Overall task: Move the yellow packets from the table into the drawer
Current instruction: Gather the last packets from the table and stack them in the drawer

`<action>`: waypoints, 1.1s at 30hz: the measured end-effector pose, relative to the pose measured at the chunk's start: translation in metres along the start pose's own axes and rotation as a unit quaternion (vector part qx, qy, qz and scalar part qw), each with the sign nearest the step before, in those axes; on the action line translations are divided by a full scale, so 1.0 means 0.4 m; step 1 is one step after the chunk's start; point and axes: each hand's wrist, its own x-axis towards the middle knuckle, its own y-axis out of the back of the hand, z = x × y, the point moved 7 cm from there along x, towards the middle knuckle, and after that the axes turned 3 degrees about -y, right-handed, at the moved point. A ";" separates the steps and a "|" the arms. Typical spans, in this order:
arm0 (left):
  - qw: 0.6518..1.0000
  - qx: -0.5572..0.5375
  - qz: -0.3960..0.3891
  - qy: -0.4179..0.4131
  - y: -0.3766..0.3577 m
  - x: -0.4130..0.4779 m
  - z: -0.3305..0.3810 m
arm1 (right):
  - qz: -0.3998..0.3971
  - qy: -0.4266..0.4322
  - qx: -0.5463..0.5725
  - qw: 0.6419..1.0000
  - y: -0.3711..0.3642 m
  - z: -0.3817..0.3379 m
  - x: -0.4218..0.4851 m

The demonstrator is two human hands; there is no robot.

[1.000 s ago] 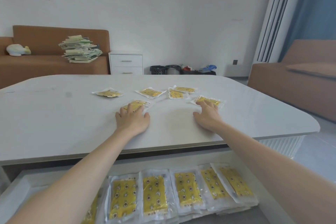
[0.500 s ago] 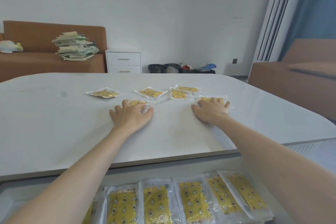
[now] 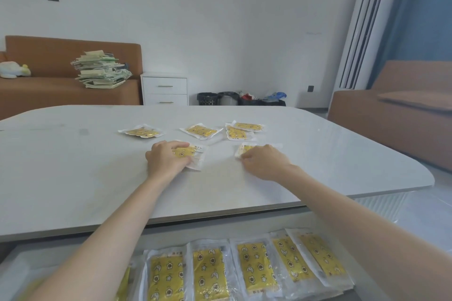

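White table (image 3: 73, 178) fills the mid view, brown sofa (image 3: 49, 90) far left; drawer (image 3: 14, 273) is pulled out under the near edge, so each drop is short and straight back toward me. Left hand (image 3: 166, 161) has its fingers curled over the left packet (image 3: 197, 154), whose right end sticks out past the knuckles; I read that as a pinch to peel flat film off a slick top. Right hand (image 3: 265, 162) is curled too, fingertips nipping the near-left edge of the right packet (image 3: 245, 148); knuckles hide most of it, so I can't tell if it's off the surface. Both hands work at once; two pkts per trip, prob. to halve the trips. Four more wait farther out: far-left packet (image 3: 141, 131), centre packet (image 3: 201, 131), and an overlapping pair (image 3: 241, 131) far right. Stowed packets (image 3: 208, 271) lie side by side in the drawer, long way toward me, edges lapped; I'd guess that keeps them flat. Approx halfway done, by my count; next move needs a clean lift, since thin film may slip from a weak pinch.
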 end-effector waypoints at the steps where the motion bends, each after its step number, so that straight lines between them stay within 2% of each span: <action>1: 1.000 -0.015 0.002 -0.005 0.003 0.000 0.001 | 0.018 0.008 0.039 0.999 0.021 -0.015 -0.003; 3: 0.999 -0.040 -0.014 -0.015 0.001 -0.002 0.001 | 0.049 0.002 0.090 0.995 0.056 -0.023 0.012; 4: 0.998 -0.045 -0.035 -0.018 -0.006 -0.004 0.001 | 0.035 -0.006 0.093 0.995 0.059 -0.021 0.026; 7: 0.995 -0.045 -0.090 -0.015 -0.026 -0.003 -0.005 | -0.114 -0.062 0.046 0.990 0.015 0.006 0.058; 9: 0.994 -0.036 -0.107 -0.007 -0.032 -0.002 -0.006 | -0.178 -0.088 0.023 0.980 -0.012 0.022 0.067; 13: 0.991 -0.027 -0.130 0.006 -0.040 0.003 -0.010 | -0.134 -0.098 0.040 0.985 0.001 0.018 0.078; 16: 0.988 -0.055 -0.142 -0.011 -0.045 0.005 -0.010 | -0.116 -0.132 0.126 0.976 -0.003 0.015 0.069; 19: 0.987 -0.099 -0.120 -0.029 -0.035 0.004 -0.003 | -0.069 -0.133 0.232 0.961 -0.010 0.001 0.062; 21: 0.986 -0.130 -0.100 -0.028 -0.029 0.007 -0.004 | -0.001 -0.135 0.333 0.933 0.000 0.000 0.065; 23: 0.981 -0.172 -0.083 -0.030 -0.020 0.008 -0.001 | 0.048 -0.162 0.466 0.868 -0.005 0.000 0.067; 25: 0.972 -0.225 -0.064 -0.029 -0.006 0.005 0.004 | 0.038 -0.189 0.573 0.796 -0.035 -0.021 0.067; 27: 0.963 -0.265 -0.053 -0.021 0.008 -0.005 0.011 | 0.006 -0.194 0.633 0.749 -0.068 -0.061 0.066; 29: 0.957 -0.284 -0.050 -0.019 0.018 -0.010 0.015 | -0.009 -0.180 0.671 0.719 -0.084 -0.102 0.069; 33: 0.954 -0.293 -0.065 -0.011 0.018 -0.009 0.014 | -0.002 -0.171 0.705 0.689 -0.093 -0.160 0.070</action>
